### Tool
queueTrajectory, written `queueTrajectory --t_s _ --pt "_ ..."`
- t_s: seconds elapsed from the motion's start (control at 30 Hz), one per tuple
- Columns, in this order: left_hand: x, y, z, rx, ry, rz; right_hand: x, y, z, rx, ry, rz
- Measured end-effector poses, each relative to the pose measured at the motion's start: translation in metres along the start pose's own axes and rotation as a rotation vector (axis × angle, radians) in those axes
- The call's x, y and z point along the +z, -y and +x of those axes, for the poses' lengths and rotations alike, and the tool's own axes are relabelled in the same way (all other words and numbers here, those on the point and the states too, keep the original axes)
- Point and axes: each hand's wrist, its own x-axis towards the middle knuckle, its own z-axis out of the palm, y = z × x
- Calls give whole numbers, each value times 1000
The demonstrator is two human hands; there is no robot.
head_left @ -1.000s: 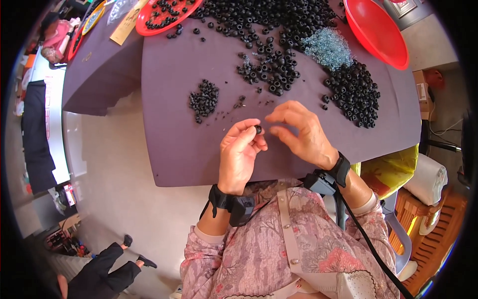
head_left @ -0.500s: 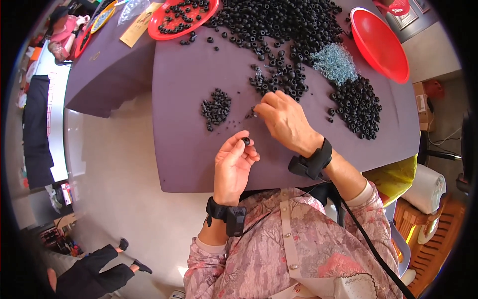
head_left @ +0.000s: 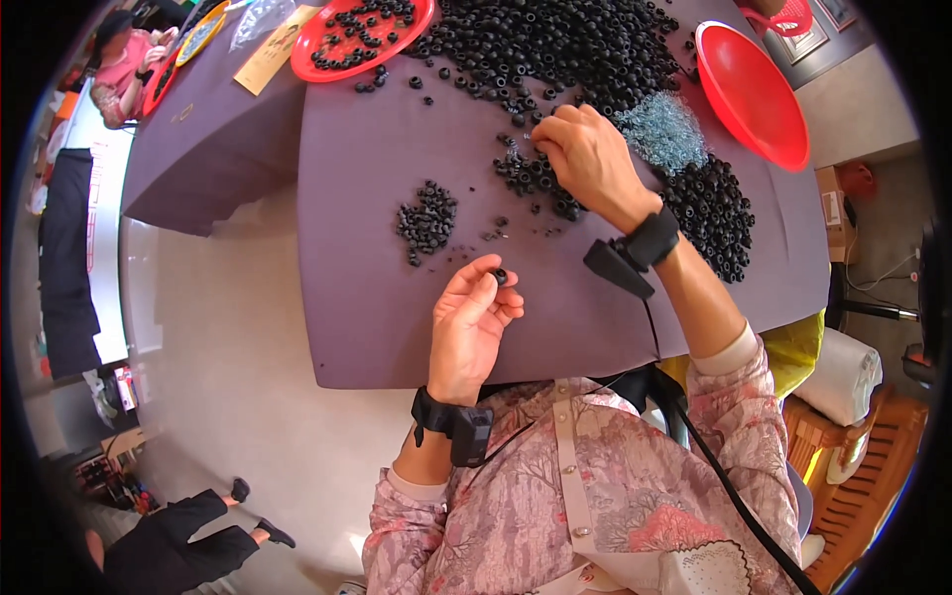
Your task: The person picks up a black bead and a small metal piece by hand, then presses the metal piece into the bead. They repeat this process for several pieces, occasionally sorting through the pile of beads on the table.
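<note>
My left hand (head_left: 466,332) hovers over the near part of the table, pinching a small black hollow ball-shaped piece (head_left: 500,277) between thumb and fingers. Farther out, my right hand (head_left: 593,164) is over a spread of similar black pieces (head_left: 518,171), its fingertips drawn together. What lies between those fingertips is too small to make out. Behind that hand stretches a big heap of black hollow pieces (head_left: 555,45). A tangle of tiny silvery springs (head_left: 662,132) sits to its right, above another pile of black pieces (head_left: 722,218). Left of centre is a mound of smaller black parts (head_left: 426,220).
A red tray (head_left: 369,61) with scattered black pieces stands far left, and a tilted red bowl (head_left: 754,94) far right. A second cloth-covered table (head_left: 228,129) adjoins on the left. Another person (head_left: 124,64) sits beyond it; someone's legs (head_left: 188,535) show at lower left.
My right hand has moved away from me, from the small bits near the left hand to the black pieces farther back. My left hand keeps its pinch on the black piece.
</note>
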Motion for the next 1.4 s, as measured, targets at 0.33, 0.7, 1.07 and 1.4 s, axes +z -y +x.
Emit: queueTrajectory --t_s 0.33,0.7,1.07,1.4 --pt "0 -7 3 53 -13 -62 27 -7 28 -116 111 -374" --pt "-5 3 4 29 -9 -108 -21 53 -25 -15 164 446" --pt "3 13 5 22 -14 -73 -18 79 -80 -34 172 374" --pt "-10 7 1 -65 143 -45 -24 78 -69 173 281 697"
